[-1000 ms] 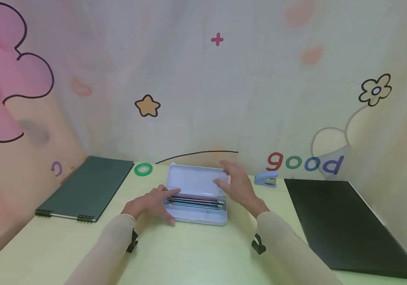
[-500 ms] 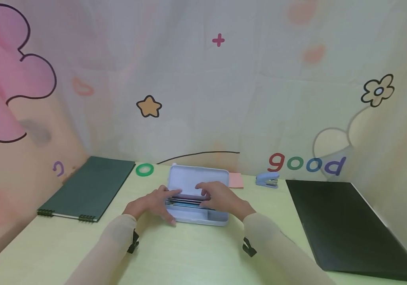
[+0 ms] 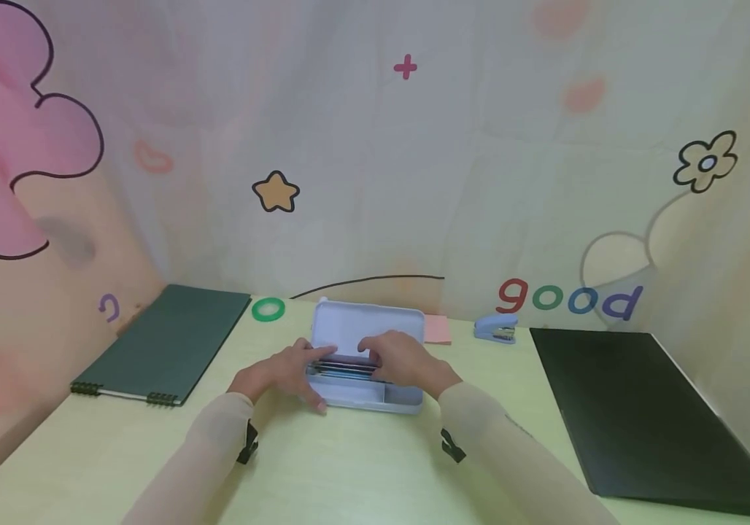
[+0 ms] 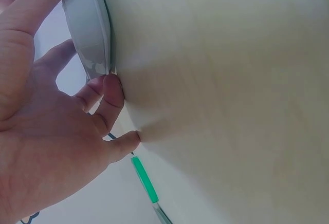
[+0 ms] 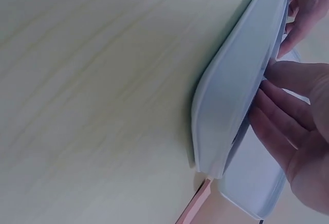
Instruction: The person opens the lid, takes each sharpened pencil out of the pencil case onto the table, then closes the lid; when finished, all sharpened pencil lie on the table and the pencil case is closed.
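A pale blue pencil case (image 3: pixel 355 396) lies on the table with its lid (image 3: pixel 368 321) raised at the back. Several pencils (image 3: pixel 342 370) lie along its rear compartment, beside the hinge. My left hand (image 3: pixel 290 370) holds the case's left end, thumb at the front corner and index finger stretched toward the lid; the left wrist view shows bent fingers against the end wall. Over the right half of the case, my right hand (image 3: pixel 404 359) reaches in among the pencils with thumb and fingers bent. Its fingertips are hidden behind the case wall, so I cannot tell whether they pinch a pencil.
A dark green spiral notebook (image 3: pixel 165 343) lies at the left, with a green tape roll (image 3: pixel 268 309) near it. Behind the case's right side are pink sticky notes (image 3: pixel 438 329) and a blue stapler (image 3: pixel 496 329). A large black folder (image 3: pixel 651 415) covers the right side.
My right hand has come down from beside the lid's right edge to the pencils inside the case, uncovering the pink sticky notes. The left hand stays at the case's left end.
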Demonstrator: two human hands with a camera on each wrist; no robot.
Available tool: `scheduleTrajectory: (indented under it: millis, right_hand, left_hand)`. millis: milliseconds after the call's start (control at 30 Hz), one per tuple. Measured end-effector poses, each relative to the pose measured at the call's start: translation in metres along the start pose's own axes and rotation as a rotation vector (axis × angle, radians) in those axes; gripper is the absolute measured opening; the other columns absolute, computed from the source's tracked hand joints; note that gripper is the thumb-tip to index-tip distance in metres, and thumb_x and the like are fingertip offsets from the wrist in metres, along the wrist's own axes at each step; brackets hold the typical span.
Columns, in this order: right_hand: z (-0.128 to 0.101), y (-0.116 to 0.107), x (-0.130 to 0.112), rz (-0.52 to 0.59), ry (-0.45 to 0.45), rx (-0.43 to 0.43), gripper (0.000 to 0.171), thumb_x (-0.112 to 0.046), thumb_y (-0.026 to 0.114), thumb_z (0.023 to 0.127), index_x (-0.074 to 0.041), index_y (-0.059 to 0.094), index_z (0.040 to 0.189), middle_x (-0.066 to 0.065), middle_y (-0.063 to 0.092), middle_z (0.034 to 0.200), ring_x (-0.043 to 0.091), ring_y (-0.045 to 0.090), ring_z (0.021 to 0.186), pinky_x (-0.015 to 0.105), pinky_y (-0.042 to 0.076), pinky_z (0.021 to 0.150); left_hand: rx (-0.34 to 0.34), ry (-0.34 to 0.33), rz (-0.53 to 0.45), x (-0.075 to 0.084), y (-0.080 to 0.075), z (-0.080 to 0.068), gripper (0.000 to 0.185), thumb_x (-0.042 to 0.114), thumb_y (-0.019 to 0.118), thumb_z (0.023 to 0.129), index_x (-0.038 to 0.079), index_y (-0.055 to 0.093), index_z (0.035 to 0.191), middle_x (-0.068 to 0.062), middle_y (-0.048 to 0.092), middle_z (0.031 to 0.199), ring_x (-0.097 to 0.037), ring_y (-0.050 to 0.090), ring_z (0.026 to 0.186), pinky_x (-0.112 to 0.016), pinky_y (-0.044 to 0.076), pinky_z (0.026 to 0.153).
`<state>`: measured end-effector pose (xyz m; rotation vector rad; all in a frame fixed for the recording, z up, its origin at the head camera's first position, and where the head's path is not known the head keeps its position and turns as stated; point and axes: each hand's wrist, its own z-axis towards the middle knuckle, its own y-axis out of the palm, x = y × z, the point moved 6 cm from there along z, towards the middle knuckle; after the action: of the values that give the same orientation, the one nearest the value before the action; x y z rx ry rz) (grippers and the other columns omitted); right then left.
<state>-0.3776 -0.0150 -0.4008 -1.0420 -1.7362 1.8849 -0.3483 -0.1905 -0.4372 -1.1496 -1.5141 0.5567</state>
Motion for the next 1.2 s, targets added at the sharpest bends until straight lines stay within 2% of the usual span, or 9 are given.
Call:
scheduleTrajectory:
  millis: [200,467,700,967,1200]
  right_hand:
    - [0.0,-0.001,-0.006,-0.063,-0.001,-0.006,0.035,-0.007,0.077,0.084,-0.017,0.071,0.117,-0.001,0.073,0.094,0.016,0.061,0.086,0.037,0.052,0.092]
    - [0.004,0.003,-0.005,-0.024,0.0,-0.057,0.034,-0.003,0.075,0.086,-0.017,0.073,0.117,-0.003,0.067,0.086,0.016,0.056,0.084,0.034,0.049,0.088]
    - [0.009,0.003,-0.006,-0.01,-0.032,-0.085,0.034,-0.002,0.071,0.088,-0.019,0.075,0.118,-0.003,0.071,0.093,0.015,0.057,0.085,0.032,0.049,0.088]
    - [0.004,-0.008,-0.001,-0.034,-0.009,-0.139,0.035,-0.001,0.074,0.085,-0.019,0.076,0.115,-0.002,0.074,0.106,0.016,0.062,0.098,0.038,0.052,0.098]
    - [-0.014,-0.028,0.013,0.071,-0.002,-0.175,0.031,0.001,0.076,0.084,-0.015,0.077,0.11,-0.001,0.073,0.097,0.017,0.064,0.093,0.036,0.056,0.088]
  left_hand:
    - [-0.007,-0.004,-0.004,0.001,0.0,0.0,0.103,0.042,0.092,0.067,0.033,0.038,0.154,-0.011,0.041,0.131,-0.032,0.044,0.123,-0.056,0.042,0.108]
    - [-0.01,-0.005,-0.023,0.002,0.0,-0.003,0.103,0.041,0.093,0.066,0.032,0.039,0.154,-0.011,0.041,0.131,-0.033,0.044,0.124,-0.057,0.041,0.108]
    - [-0.009,-0.015,-0.022,0.0,-0.001,-0.002,0.104,0.043,0.093,0.066,0.034,0.038,0.154,-0.01,0.041,0.13,-0.031,0.044,0.124,-0.055,0.042,0.107]
    - [-0.015,-0.013,-0.024,0.001,0.0,0.001,0.104,0.042,0.093,0.065,0.035,0.038,0.153,-0.01,0.041,0.13,-0.032,0.044,0.125,-0.056,0.041,0.108]
    - [-0.007,-0.011,-0.018,0.0,0.0,0.0,0.103,0.04,0.092,0.067,0.034,0.038,0.154,-0.011,0.04,0.133,-0.033,0.043,0.126,-0.058,0.042,0.108]
